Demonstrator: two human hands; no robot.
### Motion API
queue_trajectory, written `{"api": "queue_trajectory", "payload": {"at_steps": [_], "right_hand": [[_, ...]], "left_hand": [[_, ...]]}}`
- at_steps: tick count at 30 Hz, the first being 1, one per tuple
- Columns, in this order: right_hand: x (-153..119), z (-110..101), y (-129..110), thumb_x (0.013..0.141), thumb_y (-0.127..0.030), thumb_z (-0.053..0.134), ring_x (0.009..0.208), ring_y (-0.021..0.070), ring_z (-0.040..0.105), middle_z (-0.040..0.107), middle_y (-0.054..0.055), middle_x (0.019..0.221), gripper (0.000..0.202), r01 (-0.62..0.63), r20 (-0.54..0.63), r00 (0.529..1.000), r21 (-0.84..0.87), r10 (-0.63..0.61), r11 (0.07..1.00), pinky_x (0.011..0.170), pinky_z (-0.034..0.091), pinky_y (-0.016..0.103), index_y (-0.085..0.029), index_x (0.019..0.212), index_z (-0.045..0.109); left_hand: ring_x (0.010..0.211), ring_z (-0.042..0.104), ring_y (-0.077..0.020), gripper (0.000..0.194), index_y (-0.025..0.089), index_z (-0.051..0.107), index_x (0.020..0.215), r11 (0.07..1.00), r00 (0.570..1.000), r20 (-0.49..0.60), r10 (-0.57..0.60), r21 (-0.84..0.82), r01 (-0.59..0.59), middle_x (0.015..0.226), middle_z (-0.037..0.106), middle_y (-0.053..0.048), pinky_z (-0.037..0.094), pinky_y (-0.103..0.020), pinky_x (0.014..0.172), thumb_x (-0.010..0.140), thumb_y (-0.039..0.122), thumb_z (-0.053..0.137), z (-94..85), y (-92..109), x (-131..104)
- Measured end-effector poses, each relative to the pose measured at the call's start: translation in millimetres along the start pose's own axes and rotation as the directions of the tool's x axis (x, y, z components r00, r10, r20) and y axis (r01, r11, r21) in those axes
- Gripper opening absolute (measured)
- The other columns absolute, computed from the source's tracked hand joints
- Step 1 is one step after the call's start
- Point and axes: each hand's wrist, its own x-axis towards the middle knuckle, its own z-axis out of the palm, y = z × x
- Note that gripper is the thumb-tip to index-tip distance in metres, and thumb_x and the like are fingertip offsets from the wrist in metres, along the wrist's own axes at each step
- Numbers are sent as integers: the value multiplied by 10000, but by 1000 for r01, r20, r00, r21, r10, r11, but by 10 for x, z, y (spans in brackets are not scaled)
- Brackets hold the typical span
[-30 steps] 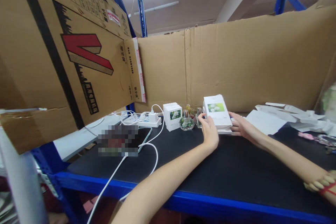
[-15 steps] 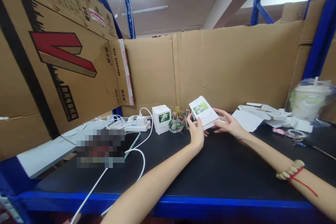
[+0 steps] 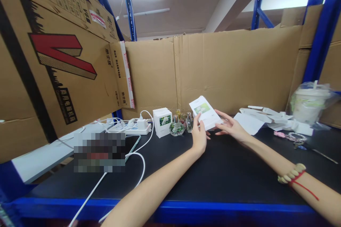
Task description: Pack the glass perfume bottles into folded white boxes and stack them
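Observation:
A small white carton [image 3: 209,117] with a green-and-white flower picture is held tilted above the black tabletop. My left hand [image 3: 199,135] is closed on its lower left side, thumb on the front. At its lower right end, my right hand [image 3: 231,127] has its thumb and fingers around the edge. The carton's back and some fingertips are hidden. Left of my hands, a round glass perfume bottle [image 3: 177,127] stands beside a slimmer glass bottle [image 3: 189,123]. A similar white flower-print box [image 3: 162,122] stands upright next to the round bottle.
White paper and card pieces [image 3: 249,122] lie at the right, near a bagged lidded cup [image 3: 310,103] and a keyring [image 3: 295,136]. At the left are a power strip [image 3: 144,128] and white cables [image 3: 144,170]. Cardboard panels [image 3: 234,67] wall the back.
The carton has turned slightly, so its front faces me more and the lower edge shows less. Both hands keep nearly the same place; the view has shifted a little.

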Motion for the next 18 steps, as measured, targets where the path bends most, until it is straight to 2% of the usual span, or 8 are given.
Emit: {"api": "queue_trajectory", "payload": {"at_steps": [6, 10, 14, 18], "right_hand": [[-33, 21, -142, 596, -297, 714, 727, 167, 633, 662, 47, 980, 685, -68, -22, 997, 1, 68, 998, 600, 585, 330, -281, 1241, 481], [-35, 25, -149, 616, -302, 702, 711, 160, 623, 673, 41, 919, 661, -49, -28, 998, -6, 49, 999, 578, 583, 312, -275, 1240, 486], [-26, 18, -116, 613, -321, 702, 726, 163, 621, 666, 50, 961, 682, -24, -27, 999, -16, 24, 1000, 573, 581, 304, -278, 1253, 471], [-29, 2, -131, 607, -327, 704, 769, 181, 623, 662, 56, 977, 697, -15, -24, 1000, -37, 14, 999, 582, 579, 305, -271, 1259, 466]], "left_hand": [[362, 391, -8, 368, 243, 367, 1228, 1000, 1000, -1, -17, 2, 17, 742, 475, 29, 343, -120, 299, 863, 250, 320, 6, 9, -1], [358, 386, -8, 365, 256, 377, 1221, 1000, 1000, -2, -3, 1, 3, 728, 462, 38, 326, -120, 292, 859, 291, 344, 4, 2, 1], [367, 386, -16, 379, 257, 380, 1227, 1000, 1000, -6, 16, 5, -16, 691, 455, 45, 324, -122, 297, 852, 314, 365, 2, -7, -4], [384, 383, -39, 409, 252, 385, 1242, 995, 995, 36, 88, 36, -89, 582, 428, 62, 327, -125, 313, 840, 328, 391, -8, -36, -6]]}}
